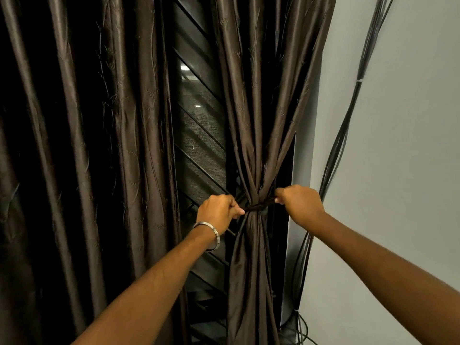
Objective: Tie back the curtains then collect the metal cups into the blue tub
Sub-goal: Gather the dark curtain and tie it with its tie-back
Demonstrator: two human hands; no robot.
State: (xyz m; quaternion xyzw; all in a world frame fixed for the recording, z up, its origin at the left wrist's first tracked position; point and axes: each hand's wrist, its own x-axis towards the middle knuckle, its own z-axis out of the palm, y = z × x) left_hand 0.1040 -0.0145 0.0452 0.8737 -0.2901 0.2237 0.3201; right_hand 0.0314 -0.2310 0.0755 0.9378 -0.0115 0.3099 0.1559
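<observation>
Two dark brown satin curtains hang before a window. The right curtain (258,100) is gathered into a narrow bunch, cinched by a dark tie-back cord (257,207) wrapped around its waist. My left hand (219,211), with a metal bangle on its wrist, grips the cord's left end. My right hand (300,204) grips the right end. The two hands are on opposite sides of the bunch, and the cord runs taut between them. The left curtain (87,145) hangs loose and spread. No metal cups or blue tub are in view.
Between the curtains shows a dark window (199,135) with slanted bars and a mesh screen. A grey wall (403,145) stands at the right, with a bundle of black cables (336,158) running down it close to the right curtain.
</observation>
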